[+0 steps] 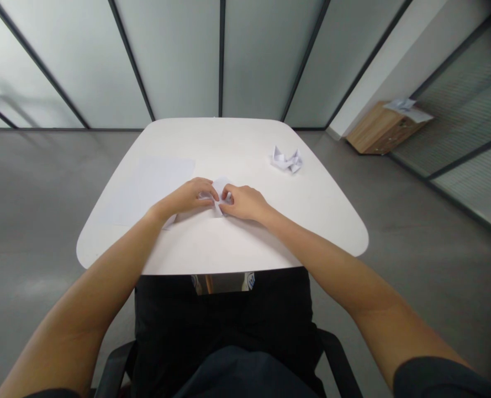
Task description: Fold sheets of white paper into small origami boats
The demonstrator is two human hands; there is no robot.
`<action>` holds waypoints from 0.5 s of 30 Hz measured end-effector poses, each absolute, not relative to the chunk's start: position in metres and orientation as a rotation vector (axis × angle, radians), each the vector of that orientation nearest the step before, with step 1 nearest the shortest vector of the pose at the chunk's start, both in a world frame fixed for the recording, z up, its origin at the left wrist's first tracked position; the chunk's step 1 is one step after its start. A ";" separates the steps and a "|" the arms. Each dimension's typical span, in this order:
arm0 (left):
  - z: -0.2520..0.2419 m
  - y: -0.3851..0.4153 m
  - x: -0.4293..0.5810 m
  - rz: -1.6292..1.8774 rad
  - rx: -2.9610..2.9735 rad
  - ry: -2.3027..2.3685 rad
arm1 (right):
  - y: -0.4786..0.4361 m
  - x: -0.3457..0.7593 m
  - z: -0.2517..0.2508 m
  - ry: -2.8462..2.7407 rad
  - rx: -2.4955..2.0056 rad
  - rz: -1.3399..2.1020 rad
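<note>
My left hand [187, 198] and my right hand [245, 203] meet near the middle of the white table [228, 143]. Their fingertips pinch a small folded piece of white paper [218, 190] from both sides, and the fingers hide part of it. Under my left wrist and to its far side lies a flat sheet of white paper [149, 188]. A crumpled or folded white paper shape [286, 160] sits farther off to the right of my hands, out of reach of my fingers.
The rounded table edge curves around my forearms and lap. A low wooden cabinet [380, 128] with white paper on top [406, 109] stands at the right wall. Frosted glass partitions run behind the table, above a grey floor.
</note>
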State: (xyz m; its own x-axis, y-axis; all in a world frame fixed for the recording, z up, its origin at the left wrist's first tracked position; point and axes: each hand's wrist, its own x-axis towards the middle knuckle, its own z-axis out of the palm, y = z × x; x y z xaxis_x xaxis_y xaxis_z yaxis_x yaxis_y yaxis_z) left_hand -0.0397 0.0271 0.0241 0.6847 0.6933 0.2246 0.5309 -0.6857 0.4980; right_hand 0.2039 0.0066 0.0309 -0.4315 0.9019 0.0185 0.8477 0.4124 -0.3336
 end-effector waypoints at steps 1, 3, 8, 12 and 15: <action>0.024 0.027 -0.040 0.562 2.501 0.954 | 0.006 0.203 0.031 -2.470 -1.564 0.389; 0.024 0.027 -0.040 0.554 2.501 0.950 | 0.005 0.201 0.031 -2.468 -1.586 0.344; 0.022 0.030 -0.037 0.581 2.531 0.914 | 0.008 0.201 0.026 -2.470 -1.550 0.323; 0.021 0.029 -0.028 0.600 2.582 0.905 | 0.016 0.213 0.022 -2.446 -1.383 0.548; 0.020 0.024 -0.020 0.599 2.618 0.991 | 0.021 0.227 0.024 -2.406 -1.235 0.795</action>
